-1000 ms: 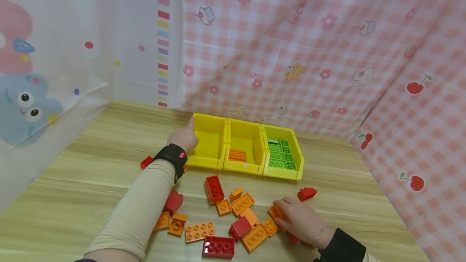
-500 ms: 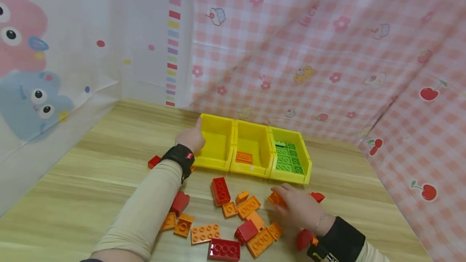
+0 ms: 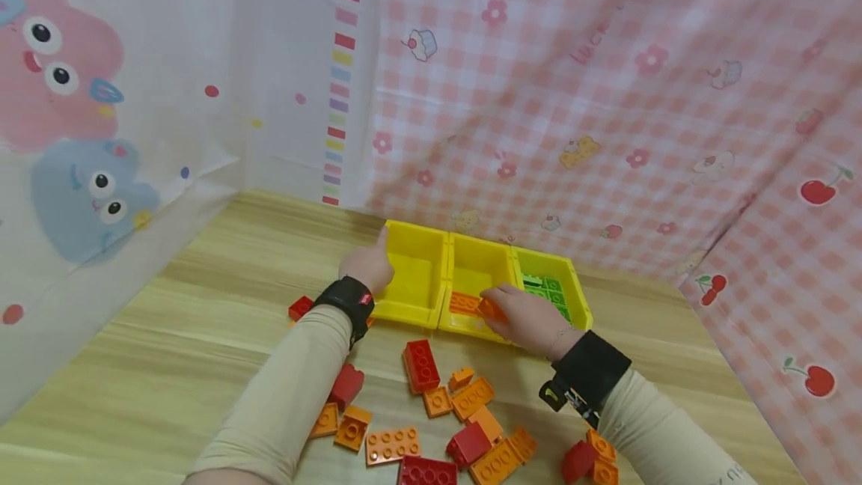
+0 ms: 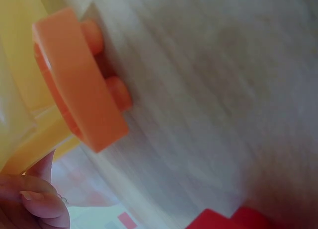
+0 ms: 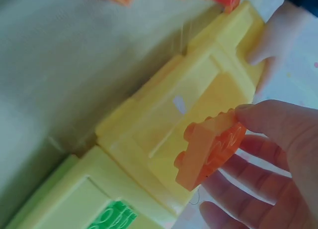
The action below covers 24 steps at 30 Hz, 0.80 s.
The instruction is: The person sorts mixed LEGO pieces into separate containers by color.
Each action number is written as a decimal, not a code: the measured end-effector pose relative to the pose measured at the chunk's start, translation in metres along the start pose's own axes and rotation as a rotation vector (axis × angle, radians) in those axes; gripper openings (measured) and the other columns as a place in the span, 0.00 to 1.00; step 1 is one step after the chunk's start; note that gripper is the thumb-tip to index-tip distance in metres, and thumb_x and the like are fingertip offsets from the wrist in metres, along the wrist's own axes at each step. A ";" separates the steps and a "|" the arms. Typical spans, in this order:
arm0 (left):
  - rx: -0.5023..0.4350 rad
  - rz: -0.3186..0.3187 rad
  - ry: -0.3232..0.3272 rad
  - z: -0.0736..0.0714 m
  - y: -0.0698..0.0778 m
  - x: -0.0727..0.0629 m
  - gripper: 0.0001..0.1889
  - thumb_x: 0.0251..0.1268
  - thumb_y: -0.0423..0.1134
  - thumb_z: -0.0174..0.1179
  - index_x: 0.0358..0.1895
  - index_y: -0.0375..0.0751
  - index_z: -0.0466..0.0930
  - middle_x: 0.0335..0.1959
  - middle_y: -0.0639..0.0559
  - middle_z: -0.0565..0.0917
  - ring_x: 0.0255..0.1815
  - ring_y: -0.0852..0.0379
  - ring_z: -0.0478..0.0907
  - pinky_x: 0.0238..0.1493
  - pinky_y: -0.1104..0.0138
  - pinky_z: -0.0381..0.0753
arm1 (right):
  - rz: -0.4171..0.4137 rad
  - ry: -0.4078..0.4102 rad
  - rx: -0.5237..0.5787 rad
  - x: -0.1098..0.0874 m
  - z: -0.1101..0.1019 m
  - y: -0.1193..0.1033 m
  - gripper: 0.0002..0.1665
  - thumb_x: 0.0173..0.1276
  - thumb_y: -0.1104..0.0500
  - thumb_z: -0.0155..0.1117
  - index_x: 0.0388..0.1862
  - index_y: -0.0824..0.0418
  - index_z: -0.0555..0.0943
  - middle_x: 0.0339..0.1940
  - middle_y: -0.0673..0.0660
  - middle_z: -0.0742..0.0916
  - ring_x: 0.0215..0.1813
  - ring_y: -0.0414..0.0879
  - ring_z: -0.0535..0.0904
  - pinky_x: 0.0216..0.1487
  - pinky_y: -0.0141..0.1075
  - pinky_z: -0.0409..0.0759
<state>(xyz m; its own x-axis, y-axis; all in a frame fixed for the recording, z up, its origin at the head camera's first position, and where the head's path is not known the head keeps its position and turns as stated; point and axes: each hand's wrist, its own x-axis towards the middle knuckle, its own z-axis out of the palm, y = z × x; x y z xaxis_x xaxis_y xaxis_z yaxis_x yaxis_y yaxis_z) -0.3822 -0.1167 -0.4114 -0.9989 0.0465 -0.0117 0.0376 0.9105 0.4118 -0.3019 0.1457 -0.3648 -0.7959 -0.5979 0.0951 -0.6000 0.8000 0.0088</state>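
Observation:
My right hand (image 3: 532, 318) pinches an orange toy brick (image 5: 206, 149) between thumb and fingers, above the front of the middle yellow bin (image 3: 480, 266). Another orange brick (image 3: 465, 303) lies inside that bin. At the left end of the joined bins, my left hand (image 3: 369, 266) grips the side wall of the left yellow bin (image 3: 412, 275); no bricks show in its visible part. Green bricks (image 3: 554, 289) fill part of the right yellow bin (image 3: 583, 307), partly hidden by my right hand. The left wrist view shows an orange brick (image 4: 79, 80) close beside the bin.
Loose bricks lie on the wooden table in front of the bins, including a tall red brick (image 3: 421, 365), a flat orange brick (image 3: 393, 446) and a red brick (image 3: 579, 461) at the right. A red brick (image 3: 300, 308) lies left of my left wrist. Patterned cloth (image 3: 539, 96) hangs behind.
My right hand has lifted the orange brick from the right side of the pile and carried it forward and leftward over the middle bin. The left hand stays at the left bin.

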 end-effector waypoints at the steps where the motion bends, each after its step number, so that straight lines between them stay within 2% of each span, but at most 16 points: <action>1: -0.004 -0.004 0.001 0.000 0.000 0.000 0.39 0.64 0.36 0.46 0.75 0.49 0.37 0.12 0.50 0.70 0.12 0.55 0.62 0.16 0.64 0.62 | -0.008 0.005 -0.016 0.005 0.001 0.001 0.22 0.61 0.57 0.66 0.52 0.65 0.78 0.38 0.55 0.81 0.34 0.45 0.77 0.35 0.38 0.78; 6: -0.001 -0.004 0.013 0.002 0.000 -0.001 0.38 0.65 0.36 0.46 0.75 0.50 0.38 0.11 0.51 0.69 0.12 0.56 0.60 0.15 0.65 0.61 | 0.004 -0.011 -0.047 0.032 0.008 0.007 0.22 0.62 0.57 0.66 0.54 0.64 0.77 0.40 0.57 0.81 0.37 0.47 0.78 0.37 0.40 0.79; 12: 0.008 0.011 0.043 0.003 -0.001 -0.001 0.39 0.64 0.37 0.49 0.75 0.48 0.39 0.11 0.52 0.68 0.11 0.56 0.60 0.15 0.65 0.61 | 0.048 -0.036 -0.029 0.061 0.020 0.015 0.23 0.62 0.59 0.66 0.55 0.63 0.77 0.41 0.58 0.81 0.39 0.51 0.78 0.41 0.44 0.78; 18: 0.002 0.012 0.042 0.003 0.000 -0.004 0.38 0.65 0.37 0.48 0.75 0.47 0.40 0.11 0.52 0.67 0.11 0.57 0.60 0.15 0.65 0.60 | 0.043 -0.059 -0.067 0.083 0.040 0.021 0.14 0.63 0.61 0.64 0.47 0.64 0.78 0.37 0.59 0.83 0.42 0.54 0.79 0.45 0.45 0.76; 24: 0.009 0.008 0.048 0.001 0.001 -0.007 0.37 0.66 0.37 0.48 0.75 0.48 0.40 0.11 0.53 0.66 0.11 0.57 0.58 0.14 0.66 0.59 | 0.067 -0.064 -0.056 0.095 0.053 0.022 0.07 0.61 0.64 0.64 0.38 0.64 0.79 0.32 0.59 0.83 0.38 0.53 0.80 0.43 0.45 0.76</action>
<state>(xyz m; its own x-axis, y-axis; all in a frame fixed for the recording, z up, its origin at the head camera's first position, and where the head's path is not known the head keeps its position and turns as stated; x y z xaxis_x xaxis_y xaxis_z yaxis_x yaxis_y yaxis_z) -0.3753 -0.1154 -0.4113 -0.9988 0.0341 0.0355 0.0456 0.9137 0.4039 -0.3950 0.1036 -0.4080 -0.8386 -0.5437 0.0339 -0.5414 0.8386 0.0602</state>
